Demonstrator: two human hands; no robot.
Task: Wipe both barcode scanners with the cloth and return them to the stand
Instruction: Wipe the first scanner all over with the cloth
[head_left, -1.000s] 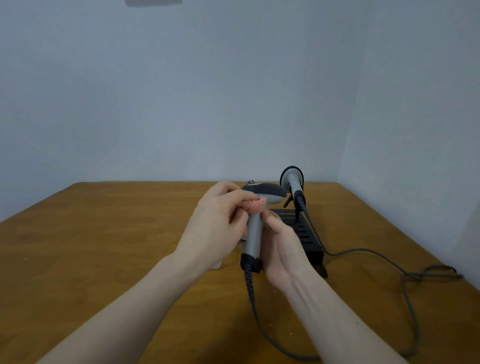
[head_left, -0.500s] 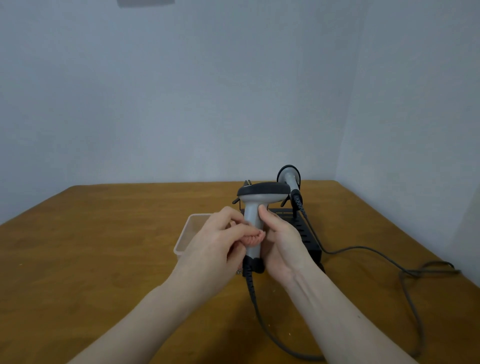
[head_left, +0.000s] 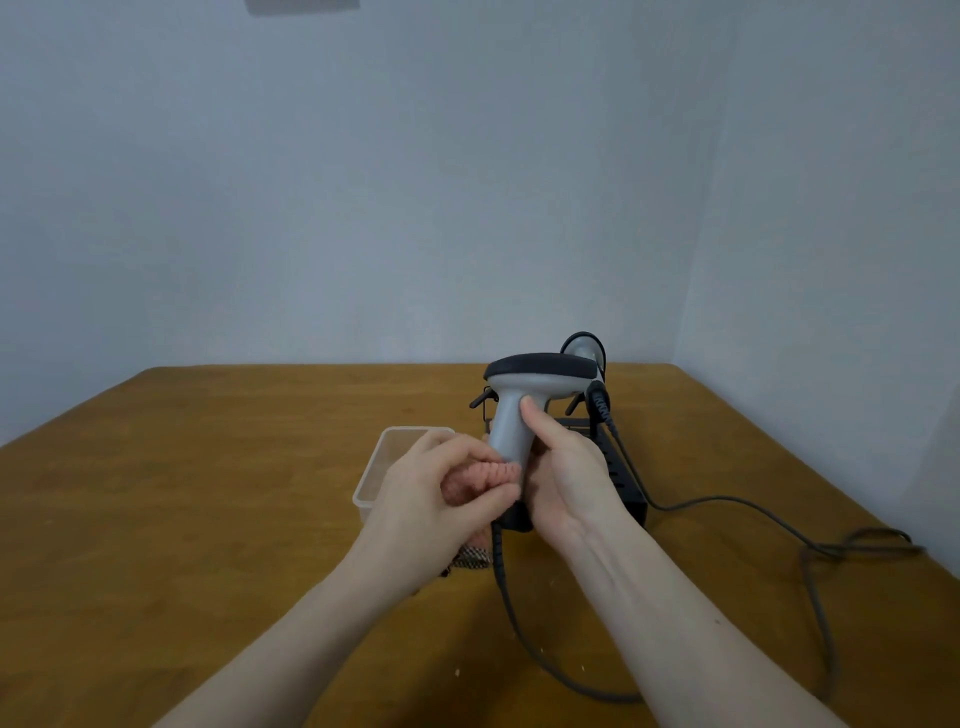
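1. The person's right hand (head_left: 563, 475) holds a grey barcode scanner (head_left: 524, 400) upright by its handle, thumb laid up the front of the handle and fingers wrapped round behind it
2. The scanner's dark-topped head points to the left, above both hands, and its cable (head_left: 524, 644) drops from the base of the handle and runs along the wooden table (head_left: 208, 519) toward the near edge
3. The left hand (head_left: 441, 499) is curled tight round a bunched pink cloth (head_left: 480, 478), pinching it between thumb and fingers and pressing it against the lower part of the scanner's handle
4. A patterned corner of fabric hangs below the left hand, just beside the cable; whether it belongs to the same cloth I cannot tell
5. Behind the hands sits the black stand (head_left: 618, 467), and the second scanner (head_left: 584, 351) rests in it at the far end, mostly hidden by the held scanner's head
6. That second scanner's cable (head_left: 727, 504) trails off to the right and loops near the table's edge
7. A clear plastic container (head_left: 379, 467) stands on the table just left of the stand, partly covered by the left hand
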